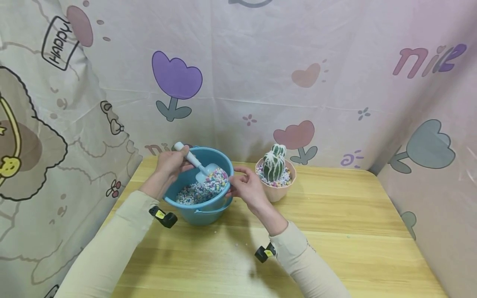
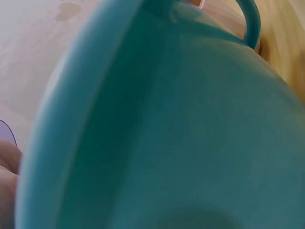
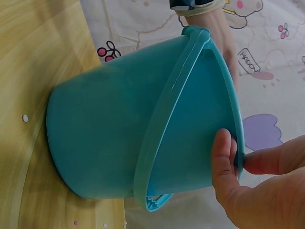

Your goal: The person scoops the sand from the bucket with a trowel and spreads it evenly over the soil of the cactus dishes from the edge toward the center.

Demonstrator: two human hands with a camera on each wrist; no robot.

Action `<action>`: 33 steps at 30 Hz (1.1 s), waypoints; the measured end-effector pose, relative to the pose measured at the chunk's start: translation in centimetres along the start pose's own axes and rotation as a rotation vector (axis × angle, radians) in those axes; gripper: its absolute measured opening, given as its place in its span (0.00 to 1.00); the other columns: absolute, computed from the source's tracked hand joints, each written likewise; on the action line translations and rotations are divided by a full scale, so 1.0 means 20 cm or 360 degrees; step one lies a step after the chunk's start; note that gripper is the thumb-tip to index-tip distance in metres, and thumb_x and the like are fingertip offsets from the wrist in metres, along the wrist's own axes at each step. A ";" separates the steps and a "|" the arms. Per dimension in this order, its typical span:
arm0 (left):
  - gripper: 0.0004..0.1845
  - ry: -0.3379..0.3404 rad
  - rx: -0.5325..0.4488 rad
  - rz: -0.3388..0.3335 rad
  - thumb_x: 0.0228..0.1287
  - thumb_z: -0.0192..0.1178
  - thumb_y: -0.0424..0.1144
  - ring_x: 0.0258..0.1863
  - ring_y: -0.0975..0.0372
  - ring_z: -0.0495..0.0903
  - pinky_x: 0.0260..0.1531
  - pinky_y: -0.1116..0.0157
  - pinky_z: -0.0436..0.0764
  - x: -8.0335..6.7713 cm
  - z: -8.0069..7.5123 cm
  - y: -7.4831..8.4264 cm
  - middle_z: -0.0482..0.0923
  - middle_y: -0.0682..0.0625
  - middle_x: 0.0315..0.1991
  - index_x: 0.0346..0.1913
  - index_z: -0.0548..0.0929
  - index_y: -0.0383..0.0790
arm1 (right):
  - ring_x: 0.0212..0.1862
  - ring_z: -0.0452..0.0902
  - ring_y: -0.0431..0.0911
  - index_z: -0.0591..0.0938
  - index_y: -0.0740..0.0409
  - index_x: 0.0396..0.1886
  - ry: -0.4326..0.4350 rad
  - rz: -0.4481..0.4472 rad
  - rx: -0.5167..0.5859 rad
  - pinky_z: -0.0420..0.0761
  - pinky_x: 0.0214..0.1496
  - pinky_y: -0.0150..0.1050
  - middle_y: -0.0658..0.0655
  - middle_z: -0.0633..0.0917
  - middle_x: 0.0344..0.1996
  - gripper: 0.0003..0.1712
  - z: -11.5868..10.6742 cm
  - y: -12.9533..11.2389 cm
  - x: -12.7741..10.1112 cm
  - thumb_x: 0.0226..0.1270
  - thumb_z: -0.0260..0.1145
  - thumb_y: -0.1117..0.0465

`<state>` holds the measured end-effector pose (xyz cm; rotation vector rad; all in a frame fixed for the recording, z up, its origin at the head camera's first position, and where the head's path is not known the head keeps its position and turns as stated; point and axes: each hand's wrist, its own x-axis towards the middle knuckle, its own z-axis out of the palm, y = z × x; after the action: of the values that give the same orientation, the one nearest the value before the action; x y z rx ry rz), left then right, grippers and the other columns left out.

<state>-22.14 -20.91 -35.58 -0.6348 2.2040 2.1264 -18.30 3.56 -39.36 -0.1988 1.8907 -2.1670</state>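
Observation:
A blue bucket (image 1: 203,217) stands on the table, partly filled with small multicoloured pebbles (image 1: 193,194). Above those pebbles my left hand (image 1: 170,165) grips the white handle of a small shovel (image 1: 191,159), whose pale blue blade carries a heap of pebbles inside the bucket. My right hand (image 1: 247,188) pinches the bucket's rim on its right side, thumb and fingers on either side of the wall, as the right wrist view shows. In the left wrist view the bucket's outer wall (image 2: 200,124) fills most of the picture, and only a bit of the left hand (image 2: 7,181) shows.
Just right of the bucket, a cactus (image 1: 275,165) with white strands sits in a pale pink pot (image 1: 277,192) topped with coloured pebbles. A few stray pebbles lie on the wooden table (image 1: 343,207). Printed cloth (image 1: 242,62) hangs behind and along both sides.

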 end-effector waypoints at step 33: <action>0.30 -0.0035 -0.0346 -0.0088 0.83 0.55 0.44 0.67 0.50 0.82 0.51 0.70 0.89 0.05 0.30 0.20 0.76 0.33 0.69 0.78 0.64 0.31 | 0.27 0.85 0.41 0.78 0.80 0.56 0.0461 -0.0084 -0.0075 0.92 0.33 0.36 0.53 0.86 0.29 0.16 -0.50 -0.10 -0.20 0.77 0.63 0.69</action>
<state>-25.80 -15.43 -32.50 -0.6690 1.9363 2.3519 -17.28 14.40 -38.49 0.0622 2.1118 -2.2910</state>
